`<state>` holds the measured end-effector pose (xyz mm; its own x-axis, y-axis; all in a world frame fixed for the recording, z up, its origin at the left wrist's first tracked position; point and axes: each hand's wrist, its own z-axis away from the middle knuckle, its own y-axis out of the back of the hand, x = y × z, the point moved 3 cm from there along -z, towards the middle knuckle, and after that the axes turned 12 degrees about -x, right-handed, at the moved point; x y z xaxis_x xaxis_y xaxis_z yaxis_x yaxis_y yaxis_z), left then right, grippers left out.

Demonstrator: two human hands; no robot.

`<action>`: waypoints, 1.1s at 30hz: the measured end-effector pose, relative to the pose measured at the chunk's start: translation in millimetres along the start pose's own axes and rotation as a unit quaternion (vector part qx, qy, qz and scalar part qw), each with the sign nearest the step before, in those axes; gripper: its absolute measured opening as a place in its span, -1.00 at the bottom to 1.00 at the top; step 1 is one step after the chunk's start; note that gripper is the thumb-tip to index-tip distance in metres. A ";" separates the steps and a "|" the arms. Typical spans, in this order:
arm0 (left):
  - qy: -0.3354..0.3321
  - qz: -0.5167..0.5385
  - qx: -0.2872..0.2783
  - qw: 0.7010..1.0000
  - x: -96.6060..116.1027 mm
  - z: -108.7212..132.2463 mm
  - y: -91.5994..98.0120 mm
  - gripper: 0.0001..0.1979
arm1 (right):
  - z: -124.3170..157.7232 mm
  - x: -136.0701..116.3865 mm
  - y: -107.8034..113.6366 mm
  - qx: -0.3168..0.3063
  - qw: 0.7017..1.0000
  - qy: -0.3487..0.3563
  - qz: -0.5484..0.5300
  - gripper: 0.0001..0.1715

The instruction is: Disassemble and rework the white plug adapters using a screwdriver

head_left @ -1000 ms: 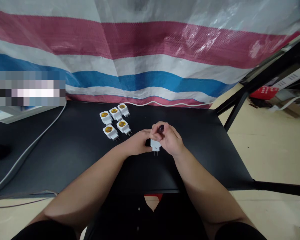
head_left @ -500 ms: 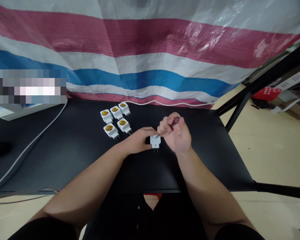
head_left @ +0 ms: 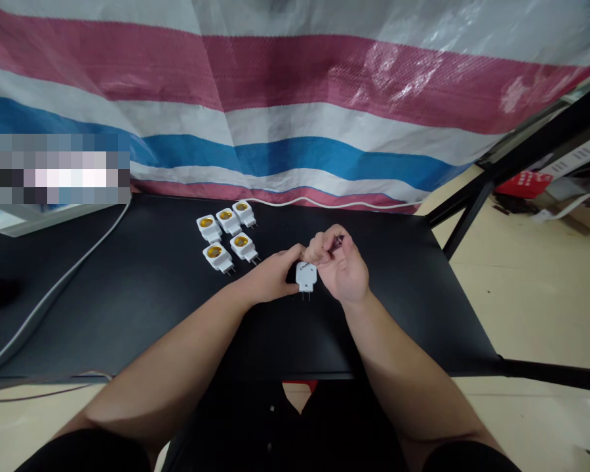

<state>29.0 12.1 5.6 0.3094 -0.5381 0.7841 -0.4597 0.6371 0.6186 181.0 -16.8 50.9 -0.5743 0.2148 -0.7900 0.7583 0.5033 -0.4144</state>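
Note:
My left hand [head_left: 278, 277] grips a white plug-in lamp socket [head_left: 306, 278] by its side, thumb below and fingers above. The socket's flat back faces up, with small screw holes, and its two metal prongs point toward me. My right hand [head_left: 341, 265] is closed round a screwdriver [head_left: 337, 243] with a dark purplish handle. The thin shaft slants down to the upper left part of the socket's back; whether its tip sits in a hole is too small to tell. To the left stand several similar sockets [head_left: 219, 257], their yellow-gold round openings facing up.
The black table [head_left: 142, 288] carries a white cable [head_left: 73, 275] on the left and a black mouse [head_left: 0, 292] at the left edge. A striped plastic sheet [head_left: 295, 98] hangs behind. Black metal frame bars [head_left: 467, 213] rise at the right.
My right hand has shifted slightly left with the screwdriver, whose tip has moved from near the middle to the upper left of the socket's back. The left hand's grip stays nearly the same.

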 end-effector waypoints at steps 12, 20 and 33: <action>-0.011 0.011 -0.008 1.000 6.0 0.1 3.6 -0.64 | 1.7 0.9 1.1 -0.008 1.000 0.002 0.004 -0.52; -0.025 0.022 -0.003 0.999 3.4 0.4 2.0 -0.63 | 2.2 0.8 0.1 -0.011 0.999 -0.027 0.026 -0.46; -0.023 0.023 -0.005 0.999 8.6 0.3 5.2 -0.71 | 1.7 0.5 2.3 0.005 1.000 -0.030 0.008 -0.49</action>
<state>29.0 10.5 15.6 0.2494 -0.5325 0.8088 -0.4642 0.6673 0.5824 183.0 -17.0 48.8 -0.5425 0.1732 -0.8220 0.7705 0.4923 -0.4048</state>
